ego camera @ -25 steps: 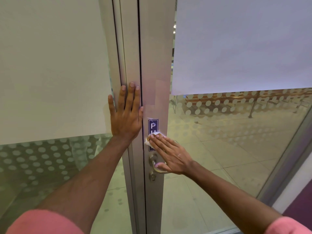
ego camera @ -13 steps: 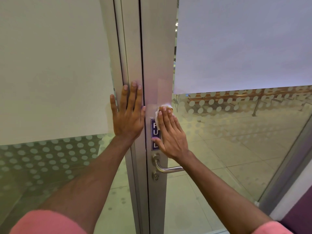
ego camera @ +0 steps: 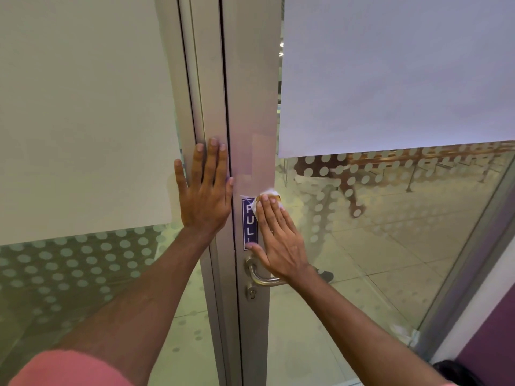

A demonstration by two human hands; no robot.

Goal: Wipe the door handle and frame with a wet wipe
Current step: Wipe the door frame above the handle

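A grey metal door frame runs up the middle of the view between glass panes. My right hand lies flat on it and presses a white wet wipe against the frame; the wipe shows only above my fingertips. This hand covers part of a blue PULL sticker. Just below it sits the steel lever door handle, with a keyhole underneath. My left hand rests flat with fingers spread on the fixed frame to the left, holding nothing.
Frosted film and dot patterns cover the glass on the left pane and the door pane. Through the glass a person's legs and benches are visible. A purple wall stands at the right.
My right hand slid the wipe up from the handle along the frame beside the PULL sticker, then eased slightly downward. My left hand stayed flat in place. A person appeared walking behind the glass.
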